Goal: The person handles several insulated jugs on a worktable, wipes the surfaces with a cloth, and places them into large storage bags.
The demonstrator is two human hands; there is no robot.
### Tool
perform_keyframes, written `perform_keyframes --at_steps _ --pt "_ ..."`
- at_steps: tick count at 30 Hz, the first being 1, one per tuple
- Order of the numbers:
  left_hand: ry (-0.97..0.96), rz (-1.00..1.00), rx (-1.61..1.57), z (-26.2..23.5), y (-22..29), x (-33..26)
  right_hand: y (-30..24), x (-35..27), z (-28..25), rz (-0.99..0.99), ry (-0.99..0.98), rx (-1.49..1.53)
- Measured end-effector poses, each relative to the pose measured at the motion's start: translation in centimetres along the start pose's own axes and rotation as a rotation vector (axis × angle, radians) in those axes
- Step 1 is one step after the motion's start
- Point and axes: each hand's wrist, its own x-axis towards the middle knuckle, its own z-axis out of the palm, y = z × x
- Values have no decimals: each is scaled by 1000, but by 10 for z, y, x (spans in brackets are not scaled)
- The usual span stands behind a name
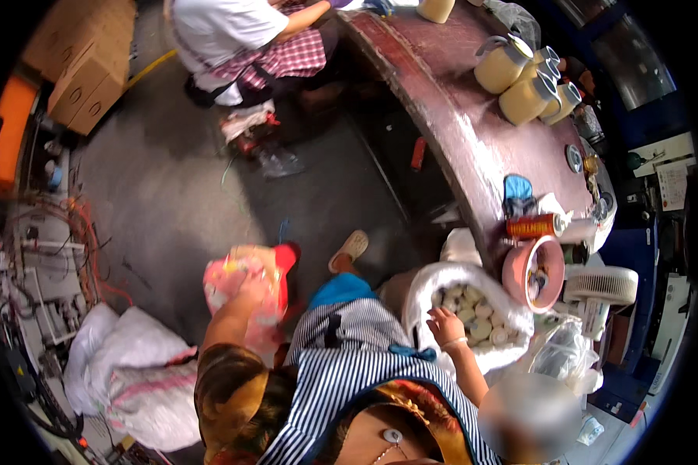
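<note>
My left hand point(247, 293) is on a pink, red and white patterned, soft-looking thing point(223, 275) low at the left. The hand is smeared and its fingers do not show clearly. I cannot tell whether that thing is a bag or a cushion. On the right, my right hand point(447, 328) hovers over or touches the near left part of an open white sack point(420, 288). Its fingers are apart, with nothing visible in them. Many small, pale, round pieces point(481, 310) fill the sack.
A reddish table point(442, 108) curves along the right, bearing cream-coloured jugs point(504, 66). A pink basin point(512, 271) and a white fan point(601, 285) are beside the sack. Stuffed white sacks point(151, 387) lie at left. Another person point(229, 39) sits at the table; cartons point(89, 85) stand far left.
</note>
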Motion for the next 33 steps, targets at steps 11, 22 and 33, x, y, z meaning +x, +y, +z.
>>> perform_keyframes --at_steps 11,22,33 --pt "65 675 3 39 -65 68 -11 323 -158 -340 533 -274" --pt "207 -76 -602 -16 -53 125 9 443 -181 -106 554 -228" --pt "316 -435 -688 -301 -72 307 7 433 -201 -32 439 -86"
